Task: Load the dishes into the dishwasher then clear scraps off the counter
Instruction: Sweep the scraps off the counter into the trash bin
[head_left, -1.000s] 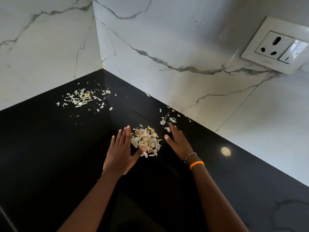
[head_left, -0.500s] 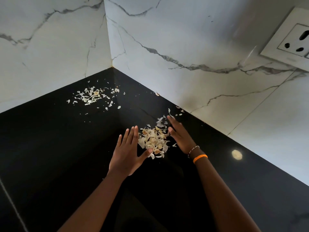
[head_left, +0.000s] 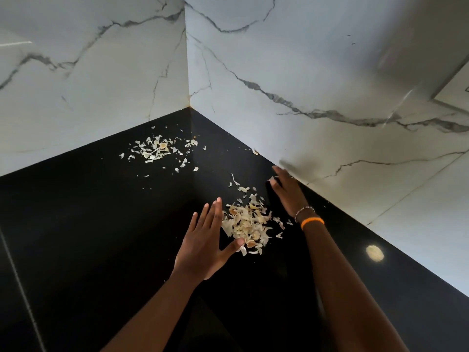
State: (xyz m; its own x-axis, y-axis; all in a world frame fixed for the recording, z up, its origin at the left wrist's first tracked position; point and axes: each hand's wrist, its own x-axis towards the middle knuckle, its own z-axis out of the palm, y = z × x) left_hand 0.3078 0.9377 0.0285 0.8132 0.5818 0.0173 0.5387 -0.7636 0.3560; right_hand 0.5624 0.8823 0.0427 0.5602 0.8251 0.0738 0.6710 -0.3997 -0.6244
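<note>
A heap of pale peel scraps [head_left: 247, 223] lies on the black counter [head_left: 88, 237] between my hands. My left hand [head_left: 205, 243] lies flat with straight fingers on the heap's left edge, its thumb touching the near scraps. My right hand [head_left: 288, 191] reaches past the heap toward the right wall, fingers straight and low over the counter beside a few stray flakes. A second, thinner patch of scraps [head_left: 157, 149] lies farther back near the corner. Neither hand holds anything.
White marble-look walls [head_left: 317, 72] meet in a corner behind the counter. A single scrap [head_left: 255, 151] lies against the right wall. A wall socket's edge [head_left: 454, 92] shows at the far right. A round light reflection [head_left: 374, 253] glints on the counter.
My right hand has moved from the heap's right edge back toward the wall, near stray flakes. My left hand has stayed at the heap's left side. The view has shifted left.
</note>
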